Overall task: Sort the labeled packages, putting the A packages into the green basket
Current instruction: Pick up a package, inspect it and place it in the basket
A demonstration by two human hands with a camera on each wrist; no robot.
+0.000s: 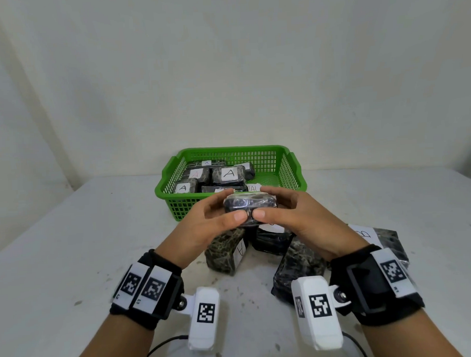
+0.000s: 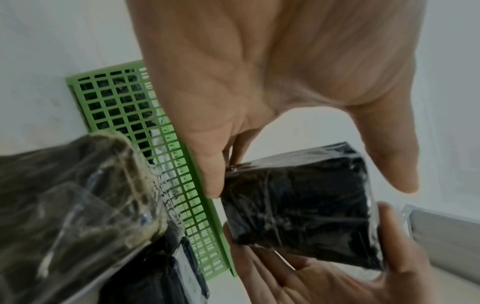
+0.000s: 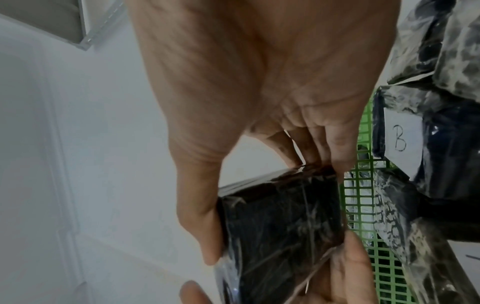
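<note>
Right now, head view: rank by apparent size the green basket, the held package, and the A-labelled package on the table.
1. green basket, clearly the largest.
2. A-labelled package on the table.
3. held package, gripped by the left hand and right hand.
2 versus 3 is unsure: hands hide part of both.

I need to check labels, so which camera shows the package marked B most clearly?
The right wrist view: the B package shows its white label facing the lens. The head view catches it foreshortened behind the right wrist; the left wrist view doesn't show any readable label.
</note>
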